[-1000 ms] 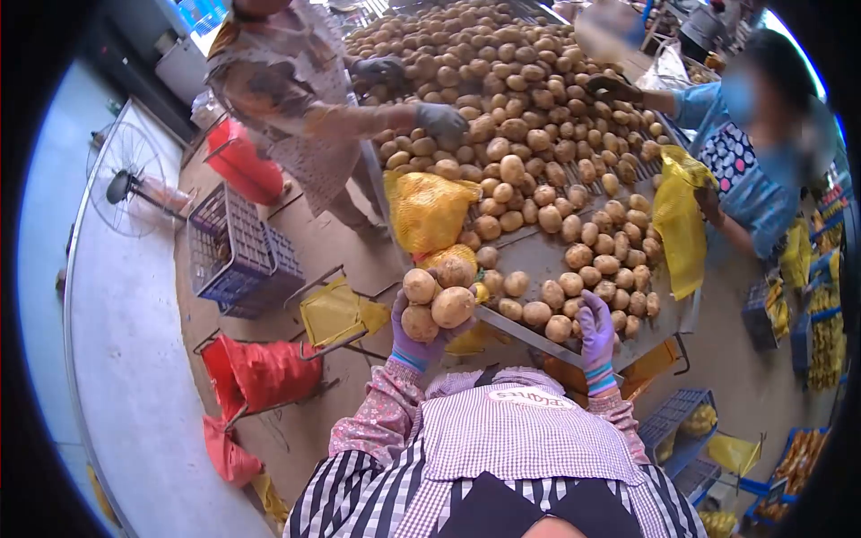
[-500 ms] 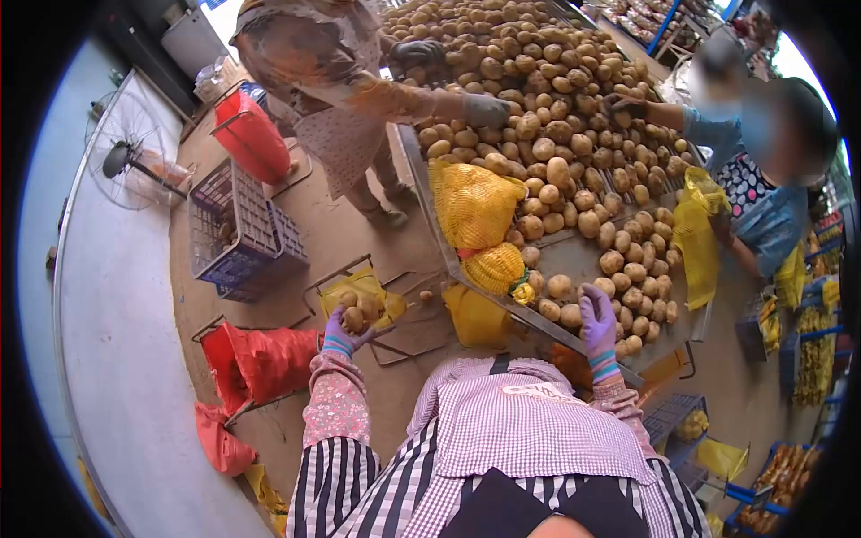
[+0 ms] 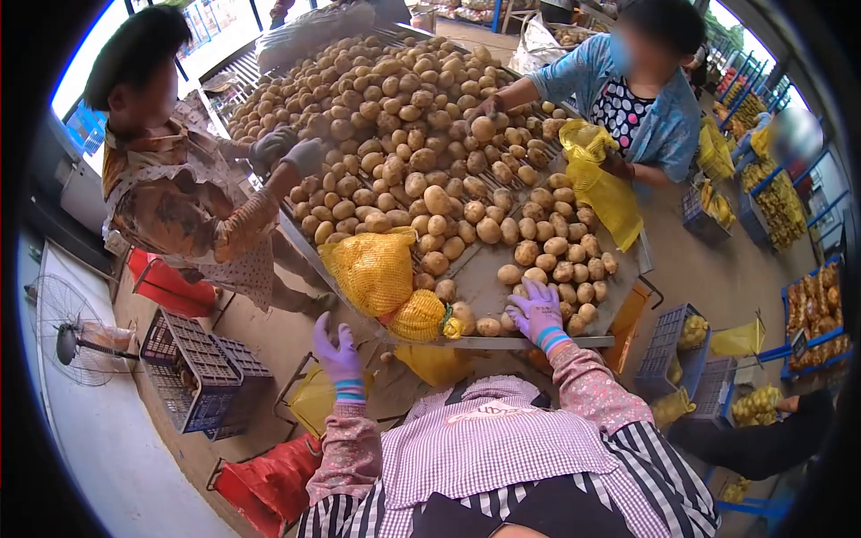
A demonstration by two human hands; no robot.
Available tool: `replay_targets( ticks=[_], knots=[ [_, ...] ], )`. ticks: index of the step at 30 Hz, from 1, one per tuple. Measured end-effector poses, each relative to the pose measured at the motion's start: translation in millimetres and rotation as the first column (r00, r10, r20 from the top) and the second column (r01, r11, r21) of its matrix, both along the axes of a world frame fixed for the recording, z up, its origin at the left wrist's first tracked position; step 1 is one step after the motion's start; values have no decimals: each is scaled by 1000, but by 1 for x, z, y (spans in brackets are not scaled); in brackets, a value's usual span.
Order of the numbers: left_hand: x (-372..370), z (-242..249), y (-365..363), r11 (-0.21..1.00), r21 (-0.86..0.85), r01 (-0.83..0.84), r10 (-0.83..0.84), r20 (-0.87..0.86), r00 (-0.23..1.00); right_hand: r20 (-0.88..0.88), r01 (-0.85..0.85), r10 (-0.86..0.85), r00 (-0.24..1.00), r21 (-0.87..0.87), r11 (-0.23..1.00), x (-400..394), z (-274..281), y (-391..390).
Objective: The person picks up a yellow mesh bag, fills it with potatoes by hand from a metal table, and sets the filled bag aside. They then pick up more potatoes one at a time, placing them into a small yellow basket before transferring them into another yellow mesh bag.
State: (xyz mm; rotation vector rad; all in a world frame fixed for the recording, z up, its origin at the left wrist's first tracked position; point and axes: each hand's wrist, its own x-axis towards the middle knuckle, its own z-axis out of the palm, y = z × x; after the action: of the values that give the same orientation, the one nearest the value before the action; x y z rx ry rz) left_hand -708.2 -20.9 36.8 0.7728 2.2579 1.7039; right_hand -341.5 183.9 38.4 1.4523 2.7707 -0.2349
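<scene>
My left hand [image 3: 339, 352], in a purple glove, is raised beside the table's near left edge with its fingers apart and nothing in it. My right hand [image 3: 536, 312], gloved the same way, lies over the near edge of the metal table [image 3: 480, 278], fingers spread against potatoes there. A large heap of potatoes [image 3: 395, 117] covers the table beyond, with a looser group [image 3: 565, 260] just past my right hand. Between my hands, at the table's edge, lies a filled yellow mesh bag [image 3: 369, 269] with a smaller filled bag part [image 3: 418, 316] against it.
A co-worker [image 3: 170, 197] in grey gloves stands at the left. Another co-worker [image 3: 632, 108] across on the right holds a yellow mesh bag [image 3: 596, 184]. Crates [image 3: 193, 368], a fan [image 3: 67, 343] and a red sack [image 3: 269, 480] stand left; more crates [image 3: 665, 354] are right.
The view has swung to the right and up. My left hand, which held potatoes over a yellow bag, is now empty and open. My right hand has spread its fingers onto the potatoes.
</scene>
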Motion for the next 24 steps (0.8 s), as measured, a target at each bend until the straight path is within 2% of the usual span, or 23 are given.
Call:
replay_targets(
  ticks=[1,3,4,6,8,10,12,13,14,16,19,20,22,24],
  knots=[
    [10,11,19,1000,0,13,-13,1,1000,-56,74,-72,996,39,996,2,-2,-3],
    [32,30,57,949,219,228,-227,-30,974,-158,178,-160,974,102,979,8,-8,-7],
    [45,40,76,927,226,300,-309,3,951,-161,187,-169,972,101,977,14,-12,-10],
    [71,56,116,877,217,428,-449,54,892,-287,233,-184,940,147,961,23,-20,-13],
    [78,56,159,839,85,537,-538,-4,843,-298,233,-186,936,130,964,28,-21,-13],
    [75,38,212,853,-7,523,-510,-233,828,-321,257,-211,923,109,960,29,-23,-12],
    [56,23,264,874,-112,472,-481,-335,810,-320,260,-215,923,107,960,30,-21,-12],
    [47,21,287,894,-214,395,-447,-354,821,-350,261,-213,912,96,960,31,-22,-12],
    [32,1,309,911,-327,251,-391,-494,777,-380,259,-207,901,89,962,31,-23,-10],
    [32,14,328,791,-577,203,-452,-328,829,-392,262,-203,897,103,959,28,-18,-9],
    [71,37,331,735,-633,242,-470,-220,855,-420,236,-177,890,92,967,30,-14,-5],
    [78,16,332,769,-557,314,-527,-274,805,-419,235,-183,890,75,969,31,-11,-5],
    [115,23,328,729,-632,264,-551,-312,774,-416,213,-170,893,59,975,28,-9,-4],
    [151,27,321,721,-600,345,-625,-351,697,-411,205,-167,896,51,977,28,-13,-4]
  ],
)
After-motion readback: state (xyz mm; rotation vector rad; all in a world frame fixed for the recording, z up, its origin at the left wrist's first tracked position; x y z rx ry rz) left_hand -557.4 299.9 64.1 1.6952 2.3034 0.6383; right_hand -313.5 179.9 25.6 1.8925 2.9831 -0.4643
